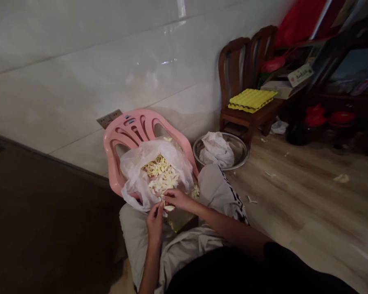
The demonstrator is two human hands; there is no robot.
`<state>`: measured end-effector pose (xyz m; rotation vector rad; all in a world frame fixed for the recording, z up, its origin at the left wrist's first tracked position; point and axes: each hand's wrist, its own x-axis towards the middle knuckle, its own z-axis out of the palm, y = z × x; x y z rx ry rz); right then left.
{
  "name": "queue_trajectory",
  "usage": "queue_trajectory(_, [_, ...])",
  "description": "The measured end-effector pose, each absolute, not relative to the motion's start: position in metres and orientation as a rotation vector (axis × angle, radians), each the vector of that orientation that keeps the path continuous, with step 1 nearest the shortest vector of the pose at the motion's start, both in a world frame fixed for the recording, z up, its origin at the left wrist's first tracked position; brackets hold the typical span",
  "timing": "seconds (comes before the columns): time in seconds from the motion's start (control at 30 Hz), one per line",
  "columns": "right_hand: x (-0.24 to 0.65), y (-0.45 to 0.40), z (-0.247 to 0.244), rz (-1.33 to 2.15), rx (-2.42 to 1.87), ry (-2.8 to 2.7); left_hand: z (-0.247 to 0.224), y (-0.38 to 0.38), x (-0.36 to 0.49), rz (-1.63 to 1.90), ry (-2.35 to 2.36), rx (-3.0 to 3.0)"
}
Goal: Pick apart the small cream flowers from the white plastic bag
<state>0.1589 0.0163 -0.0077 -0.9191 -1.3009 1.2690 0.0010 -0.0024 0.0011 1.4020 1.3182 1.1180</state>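
A pink plastic chair [110, 161] stands against the wall, holding an open white plastic bag [131, 175]. Inside the bag lie many pale yellow, petal-like pieces [161, 171]. At the bag's near edge, my left hand [155, 216] and my right hand [178, 199] meet with fingers pinched around a small pale piece [169, 208]. The piece is partly covered by the fingers. More yellowish pieces [195, 191] show beside the bag, near my right knee.
A metal basin [243, 157] with a crumpled white bag [216, 151] sits beyond my right knee. Wooden chairs [233, 73] hold yellow egg trays [251, 100] and an open box [282, 87]. Scraps [341, 178] lie on the wooden floor [294, 216].
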Motion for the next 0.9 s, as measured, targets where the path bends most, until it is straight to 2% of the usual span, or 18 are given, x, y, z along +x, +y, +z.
queue_trajectory(0.9, [0.1596,0.0184,-0.014,1.282,-0.919,-1.34,-0.0034,-0.0008,0.0,1.14,1.364,1.442])
